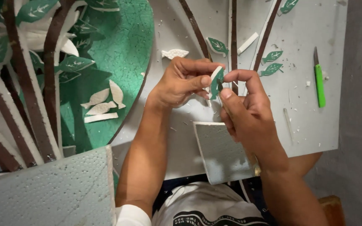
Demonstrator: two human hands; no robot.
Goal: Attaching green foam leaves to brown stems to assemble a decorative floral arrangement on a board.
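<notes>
Green on one face and white along its foam edge, the small leaf-shaped foam cutout (216, 82) stands between your two hands, above the white foam board counter (311, 125) and just beyond the grey square foam block (221, 150) that lies nearest your body.

Your left hand (181, 81) comes at the leaf from the left; its thumb and fingertips close on the leaf's left edge, so that grip is narrow and holding the cutout. Your right hand (246, 111) comes from the right and a little lower; its thumb tip presses the leaf's lower right side while the forefinger curls over the top, so that grip is also pinched onto the same piece.

The leaf's long axis runs nearly upright in the head view, tilted slightly, its upper tip pointing away from you toward the dark brown foam strips (234, 37) glued on the counter. Both hands touch it; neither is the nearer.

Right of the leaf, well apart from it, the green-handled craft knife (319, 81) lies on the counter with its blade pointing away from you. Between knife and leaf sit two more green foam leaves (272, 62). Left of the leaf, plain white leaf cutouts (101, 102) rest on the round green foam panel (126, 50).
</notes>
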